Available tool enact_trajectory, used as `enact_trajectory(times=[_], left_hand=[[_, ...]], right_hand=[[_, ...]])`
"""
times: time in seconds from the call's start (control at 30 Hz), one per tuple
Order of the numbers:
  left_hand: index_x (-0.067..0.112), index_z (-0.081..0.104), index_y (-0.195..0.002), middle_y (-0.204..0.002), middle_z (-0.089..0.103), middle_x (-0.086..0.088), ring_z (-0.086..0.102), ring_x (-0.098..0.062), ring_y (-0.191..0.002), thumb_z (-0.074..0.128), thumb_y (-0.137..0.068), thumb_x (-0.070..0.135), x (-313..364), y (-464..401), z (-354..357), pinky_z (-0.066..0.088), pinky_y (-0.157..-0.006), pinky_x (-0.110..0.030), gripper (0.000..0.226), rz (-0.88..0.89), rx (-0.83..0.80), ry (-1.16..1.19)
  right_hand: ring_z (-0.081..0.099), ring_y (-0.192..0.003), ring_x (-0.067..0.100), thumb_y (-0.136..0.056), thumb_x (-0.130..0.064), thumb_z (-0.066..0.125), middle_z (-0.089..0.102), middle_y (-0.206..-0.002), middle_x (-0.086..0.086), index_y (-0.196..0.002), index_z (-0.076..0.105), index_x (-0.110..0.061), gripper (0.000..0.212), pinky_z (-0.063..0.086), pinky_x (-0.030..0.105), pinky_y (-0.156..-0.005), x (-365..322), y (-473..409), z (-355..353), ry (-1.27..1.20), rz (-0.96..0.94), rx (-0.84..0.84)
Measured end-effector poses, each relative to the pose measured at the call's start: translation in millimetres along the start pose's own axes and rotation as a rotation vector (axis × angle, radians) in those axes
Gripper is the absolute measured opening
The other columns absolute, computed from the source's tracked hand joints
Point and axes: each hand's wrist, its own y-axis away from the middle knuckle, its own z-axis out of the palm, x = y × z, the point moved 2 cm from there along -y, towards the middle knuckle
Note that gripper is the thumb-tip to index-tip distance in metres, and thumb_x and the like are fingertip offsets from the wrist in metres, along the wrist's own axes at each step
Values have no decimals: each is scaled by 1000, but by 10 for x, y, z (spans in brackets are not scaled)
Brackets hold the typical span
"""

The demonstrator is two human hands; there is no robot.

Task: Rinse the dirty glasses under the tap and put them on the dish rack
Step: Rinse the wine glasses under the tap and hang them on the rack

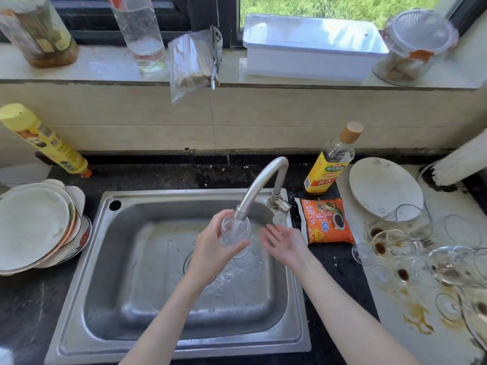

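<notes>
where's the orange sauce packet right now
The orange sauce packet lies flat on the counter right of the sink, just beyond the tap, below the yellow-labelled bottle.

Left hand (pixel 210 246) holds glass (pixel 235 230) under running tap (pixel 259 185).

Left hand (pixel 214 248) curled in a grip, right hand (pixel 283 242) open (palm up, fingers spread), forearms extended

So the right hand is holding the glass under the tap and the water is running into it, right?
Not quite. It is the left hand that holds the glass under the tap, as the head view shows. The right hand is open beside it, holding nothing. The rest is right: water is running into the glass.
</notes>
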Motion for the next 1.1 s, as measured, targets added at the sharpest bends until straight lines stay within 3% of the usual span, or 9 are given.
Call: enact_trajectory(times=[0.23, 0.33, 0.5, 0.63, 0.77, 0.87, 0.97, 1.1], left_hand=[[46, 47, -103, -103, 58, 33, 53, 13, -99, 82, -66, 14, -23, -3, 36, 38, -86, -4, 61, 3, 36, -41], [46, 49, -105, -107, 57, 34, 54, 7, -102, 81, -66, 11, -61, 3, 42, 40, -90, -11, 61, 0, 27, -32], [44, 49, -107, -109, 57, 33, 55, 5, -105, 82, -65, 11, -119, -5, 55, 41, -92, -14, 62, -19, 24, -31], [40, 51, -109, -107, 59, 31, 56, 6, -102, 82, -65, 10, -130, -15, 68, 40, -88, -9, 61, -34, 12, -26], [34, 53, -112, -107, 60, 26, 56, 6, -101, 82, -65, 10, -141, -28, 70, 41, -89, -12, 60, -48, 14, -29], [43, 51, -108, -107, 61, 25, 57, 2, -102, 82, -66, 11, -120, -43, 60, 43, -90, -18, 61, -59, 17, -29], [50, 50, -103, -106, 62, 24, 58, -3, -102, 82, -65, 17, -95, -63, 41, 44, -89, -23, 60, -66, 20, -38], [50, 50, -101, -101, 61, 29, 58, 0, -98, 82, -64, 18, -48, -74, 35, 43, -84, -15, 58, -70, 17, -47]], right_hand=[[39, -133, 32, -100, -4, 32, 37, -146, 16, -141, 31, 2, 42, 38, 41, -100, -26, -84, 33, -19, 29, 81], [41, -131, 32, -100, -6, 33, 39, -145, 15, -139, 32, 4, 40, 40, 40, -95, -8, -92, 37, -36, 33, 101], [44, -130, 30, -98, -3, 36, 48, -139, 14, -117, 45, 3, 22, 40, 39, -96, -78, -71, 63, -32, 67, 72], [45, -128, 30, -97, -3, 39, 49, -138, 14, -126, 45, 2, 30, 42, 38, -93, -91, -82, 44, -40, 76, 90], [43, -129, 30, -94, -3, 45, 49, -137, 15, -106, 55, 2, 16, 40, 38, -102, -122, -23, 26, -101, 90, 91], [42, -130, 31, -93, -1, 44, 48, -136, 16, -123, 51, 3, 31, 38, 37, -106, -214, 52, 45, -159, 84, 57], [43, -130, 29, -96, -4, 40, 48, -136, 19, -127, 47, 10, 35, 40, 36, -101, -375, 115, 88, -261, 73, 1], [44, -129, 31, -100, -9, 35, 45, -136, 24, -130, 42, 13, 38, 41, 35, -101, -602, 179, 116, -333, 55, -49]])
